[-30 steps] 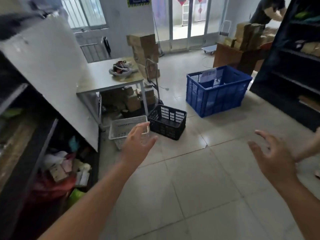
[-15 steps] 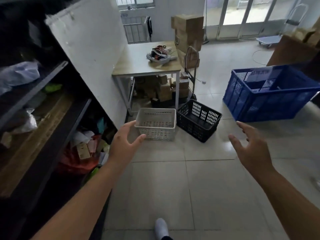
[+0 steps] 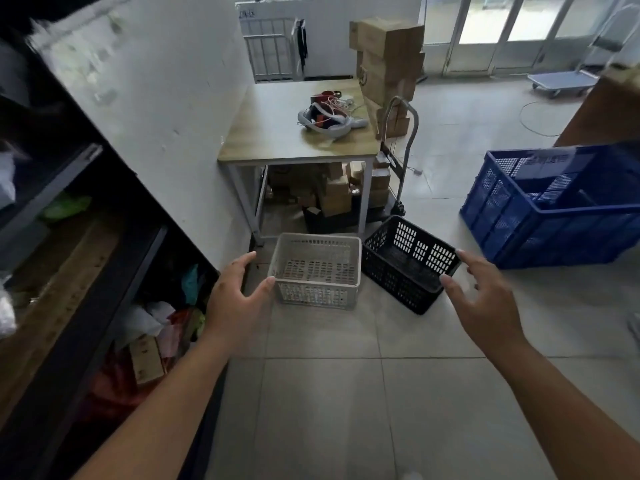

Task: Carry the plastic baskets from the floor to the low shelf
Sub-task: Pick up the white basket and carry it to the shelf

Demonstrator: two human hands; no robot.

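A white plastic basket (image 3: 317, 296) sits on the tiled floor in front of a small table. A black plastic basket (image 3: 405, 271) stands tilted against its right side. My left hand (image 3: 235, 299) is open, its thumb close to the white basket's near left corner. My right hand (image 3: 485, 306) is open too, fingers spread, just in front of the black basket's right end. Neither hand holds anything. A dark shelf unit (image 3: 69, 289) runs along the left, its low shelf stuffed with bags and boxes.
A large blue crate (image 3: 540, 216) stands on the floor at the right. The table (image 3: 277, 140) carries a tangle of cables; cardboard boxes (image 3: 332, 195) lie under it and a hand trolley (image 3: 398, 150) with stacked boxes stands beside it. A white panel leans on the shelf unit.
I have come closer to the two baskets and look down at them more steeply. Both open hands have moved forward and now flank the baskets.
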